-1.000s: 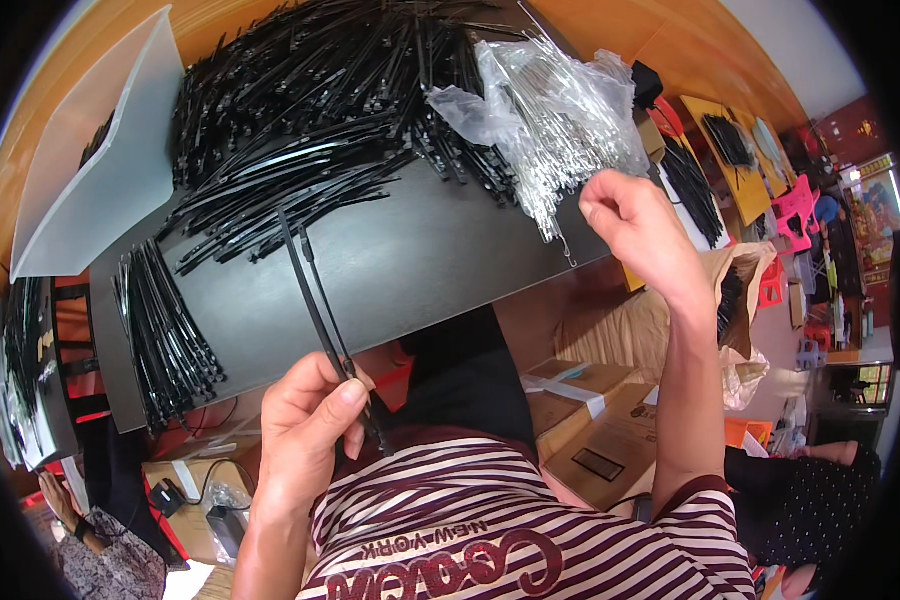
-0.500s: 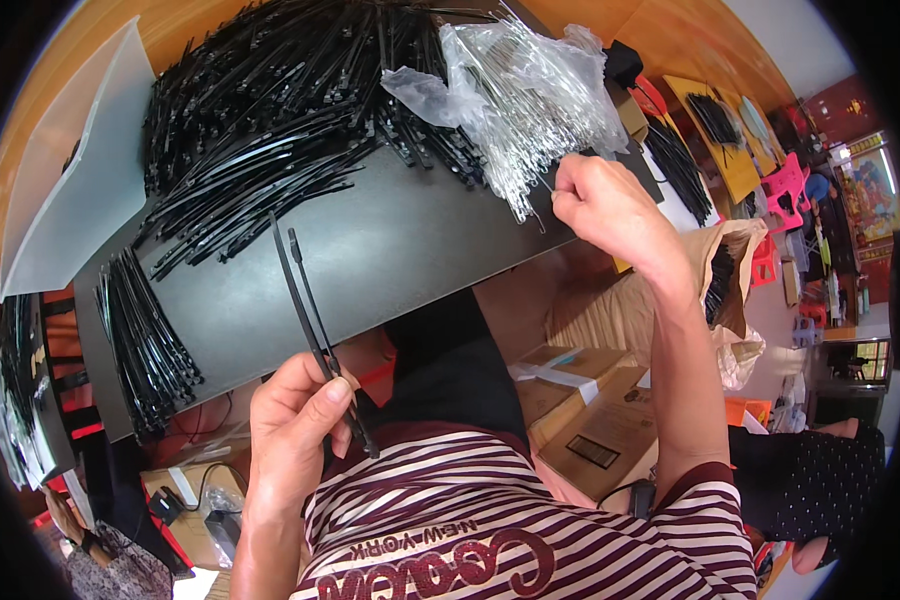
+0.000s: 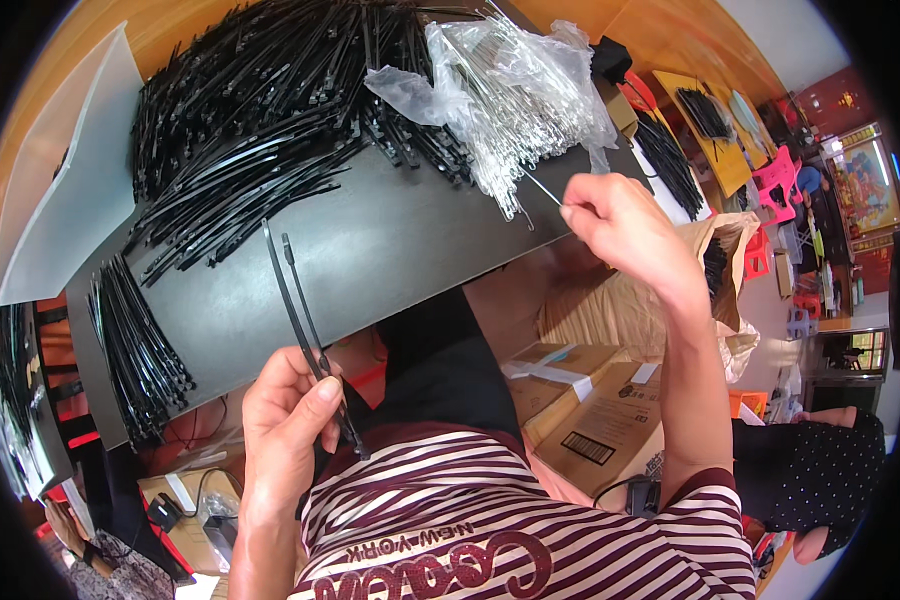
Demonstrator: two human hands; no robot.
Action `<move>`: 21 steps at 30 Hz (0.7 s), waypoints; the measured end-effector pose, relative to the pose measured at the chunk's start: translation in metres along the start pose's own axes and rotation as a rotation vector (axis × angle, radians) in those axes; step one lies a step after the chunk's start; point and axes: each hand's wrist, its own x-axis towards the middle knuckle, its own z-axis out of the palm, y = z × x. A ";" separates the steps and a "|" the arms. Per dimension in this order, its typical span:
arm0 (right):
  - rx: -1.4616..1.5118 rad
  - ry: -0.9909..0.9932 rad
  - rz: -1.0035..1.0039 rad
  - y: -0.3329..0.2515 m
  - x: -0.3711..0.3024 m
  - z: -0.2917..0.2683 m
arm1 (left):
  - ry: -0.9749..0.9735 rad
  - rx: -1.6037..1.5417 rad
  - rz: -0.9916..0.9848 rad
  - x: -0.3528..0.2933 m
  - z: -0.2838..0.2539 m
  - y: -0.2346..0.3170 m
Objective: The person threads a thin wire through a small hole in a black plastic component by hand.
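Nearest the body, two long black strips (image 3: pixel 295 300) are pinched at their lower ends between the thumb and fingers of the left hand (image 3: pixel 285 435), just off the near edge of the table (image 3: pixel 390 250); their free ends stand up over the dark tabletop, close together but slightly splayed. Further out and to the right, the right hand (image 3: pixel 625 225) is clenched around one thin metal rod (image 3: pixel 542 190), which is held by its end with the tip pointing back toward the clear plastic bag of rods (image 3: pixel 510 85). Behind that, a large heap of black strips (image 3: pixel 260 110) is spread across the far half of the table, and a smaller bundle (image 3: pixel 140 350) lies at the left edge. Judging from the grip, the two strips could slip or cross, since only their ends are held. The rod is fine and could be dropped, and neighbouring rods could be dragged out, as the bag mouth lies open beside the table's edge.
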 end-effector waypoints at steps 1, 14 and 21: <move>-0.008 0.004 -0.005 0.005 -0.005 -0.002 | 0.008 0.002 0.003 0.000 0.000 -0.001; 0.330 -0.213 0.163 0.021 -0.068 -0.034 | 0.094 -0.018 0.039 0.002 -0.012 0.001; 0.823 -0.201 -0.084 -0.045 -0.055 0.008 | 0.109 -0.010 0.059 0.002 -0.007 0.006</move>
